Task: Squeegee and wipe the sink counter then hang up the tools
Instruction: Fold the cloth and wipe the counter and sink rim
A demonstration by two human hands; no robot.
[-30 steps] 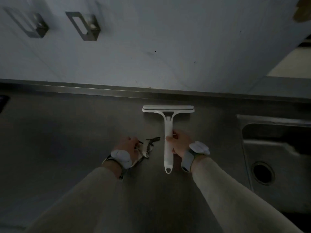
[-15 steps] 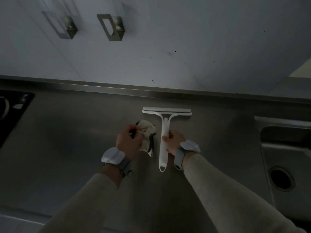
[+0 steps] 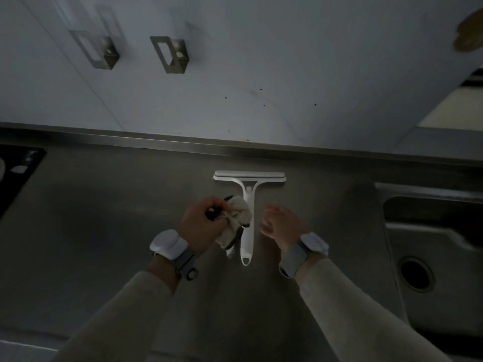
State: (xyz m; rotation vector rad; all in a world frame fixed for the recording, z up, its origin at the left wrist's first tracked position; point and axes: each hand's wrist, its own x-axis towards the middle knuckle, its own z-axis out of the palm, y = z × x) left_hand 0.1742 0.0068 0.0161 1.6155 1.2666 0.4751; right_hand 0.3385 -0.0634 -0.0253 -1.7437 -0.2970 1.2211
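- No writing is showing on any item.
- The squeegee [image 3: 248, 205] is lying flat on the bench [image 3: 104, 218], blade toward the wall.
- The right hand [image 3: 281, 227] is now hovering beside the handle, having let go, fingers apart.
- The left hand [image 3: 202, 226] is still gripping the cloth [image 3: 236, 218], fingers clamped on it.

White squeegee [image 3: 248, 202] lies flat on the steel surface [image 3: 104, 205], blade toward the wall; crumpled cloth [image 3: 236, 218] beside its handle.
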